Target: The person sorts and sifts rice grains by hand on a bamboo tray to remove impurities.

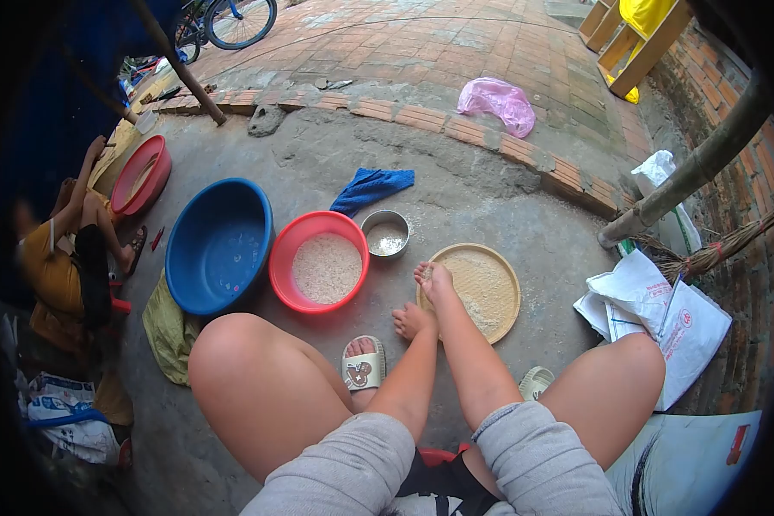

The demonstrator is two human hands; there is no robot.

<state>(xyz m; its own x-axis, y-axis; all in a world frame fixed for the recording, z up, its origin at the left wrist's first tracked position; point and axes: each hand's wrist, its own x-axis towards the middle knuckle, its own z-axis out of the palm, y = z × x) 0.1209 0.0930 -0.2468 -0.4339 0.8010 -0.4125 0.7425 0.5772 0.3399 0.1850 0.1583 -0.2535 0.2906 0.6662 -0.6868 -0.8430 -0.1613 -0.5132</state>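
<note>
A round woven tray (509, 279) with pale grains scattered on it lies on the ground in front of me. My right hand (434, 282) is over the tray's left edge, its fingers curled; what they hold, if anything, is too small to tell. Lower and to the left, my left hand (414, 321) is beside the tray's rim with its fingers bent inward, and their contents are hidden. Left of both hands stands a red basin (325, 268) holding whitish grains. A small metal bowl (387, 238) with some grains inside is between the basin and the tray.
A large blue basin (218, 249) and a blue cloth (376, 188) are at the left and ahead. Another person (56, 267) sits far left by a second red basin (142, 176). White sacks (662, 314) lie right, near a slanted pole (697, 168). A pink bag (499, 101) is ahead.
</note>
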